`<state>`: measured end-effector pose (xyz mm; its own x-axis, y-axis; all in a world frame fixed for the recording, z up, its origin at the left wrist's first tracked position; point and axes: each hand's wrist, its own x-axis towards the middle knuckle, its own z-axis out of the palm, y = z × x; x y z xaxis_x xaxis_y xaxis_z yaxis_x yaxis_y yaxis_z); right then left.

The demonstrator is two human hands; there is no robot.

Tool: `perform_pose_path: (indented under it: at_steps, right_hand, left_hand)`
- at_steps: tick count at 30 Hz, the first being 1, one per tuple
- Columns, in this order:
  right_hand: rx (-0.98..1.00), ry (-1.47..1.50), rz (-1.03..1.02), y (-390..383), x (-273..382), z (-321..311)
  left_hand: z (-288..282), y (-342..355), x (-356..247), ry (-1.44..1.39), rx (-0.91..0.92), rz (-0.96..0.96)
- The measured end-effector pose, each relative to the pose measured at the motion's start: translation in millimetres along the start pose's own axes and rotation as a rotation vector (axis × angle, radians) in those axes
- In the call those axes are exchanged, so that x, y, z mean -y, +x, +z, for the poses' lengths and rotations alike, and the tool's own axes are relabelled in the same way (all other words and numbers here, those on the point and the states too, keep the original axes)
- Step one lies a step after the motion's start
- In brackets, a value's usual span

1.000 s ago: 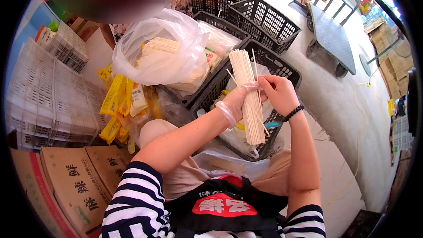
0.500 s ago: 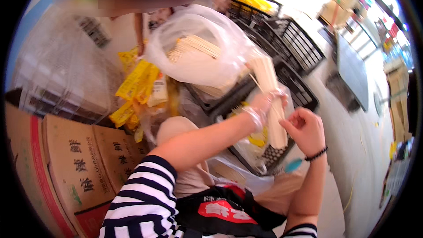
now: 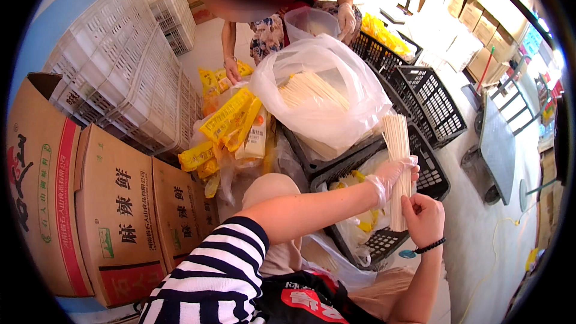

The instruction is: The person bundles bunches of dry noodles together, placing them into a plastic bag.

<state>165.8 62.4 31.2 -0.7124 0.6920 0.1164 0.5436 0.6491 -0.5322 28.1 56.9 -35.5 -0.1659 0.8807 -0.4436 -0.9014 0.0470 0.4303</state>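
My left hand [image 3: 391,179], in a clear plastic glove, grips an upright bundle of thin pale dried noodles [image 3: 395,139]. Bare and wearing a dark bead bracelet, my right hand [image 3: 425,221] pinches the bundle near its lower end. Beneath both hands is a black crate [image 3: 438,174] lined with plastic and holding some yellow packaging [image 3: 366,225]. An open translucent bag [image 3: 372,84] full of similar noodles lies just beyond, on another black crate, with several yellow packets [image 3: 231,117] heaped to its left.
A co-worker [image 3: 348,21] with gloved hand reaches among the packets. White crates [image 3: 108,36] stack at left behind cardboard boxes [image 3: 117,204]. More black crates [image 3: 429,99] stand behind. A flat trolley [image 3: 498,150] and yellow cord [image 3: 480,282] are on the floor at right.
My right hand has moved from the upper part of the bundle down to its lower end. The view has shifted, bringing more of the co-worker and left-side crates into sight.
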Motion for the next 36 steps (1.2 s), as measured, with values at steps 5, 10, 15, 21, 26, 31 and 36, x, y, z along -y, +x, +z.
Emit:
perform_pose_path:
  at_steps: [5, 10, 15, 21, 26, 31, 36]
  right_hand:
    - [-0.095, -0.05, 0.001, 3.2, 6.1, 9.6]
    - [-0.149, -0.088, 0.023, -1.2, 6.8, 1.3]
    - [-0.091, -0.179, -0.02, 7.2, 3.1, 17.9]
    - [-0.342, 0.72, 0.279, 24.5, -50.9, 3.2]
    - [-0.043, 2.098, 0.73, 23.7, -72.9, 85.3]
    - [-0.114, 2.468, 0.509, 34.4, -47.4, 95.7]
    - [-0.078, 2.439, 0.565, 34.7, -51.3, 93.8]
  left_hand:
    - [-4.0, -0.1, -6.4, -0.023, -0.017, 0.006]
    - [10.8, -4.1, -4.3, -0.007, -0.013, 0.009]
    - [-24.0, 22.5, -9.3, 0.147, 0.207, 0.163]
    - [17.9, 15.8, -32.3, 0.152, 0.172, 0.261]
    - [33.1, 1.0, -47.3, 0.343, 0.272, 0.597]
    - [37.2, -11.0, -23.6, 0.539, 0.325, 0.609]
    - [38.7, -12.1, -19.3, 0.7, 0.403, 0.52]
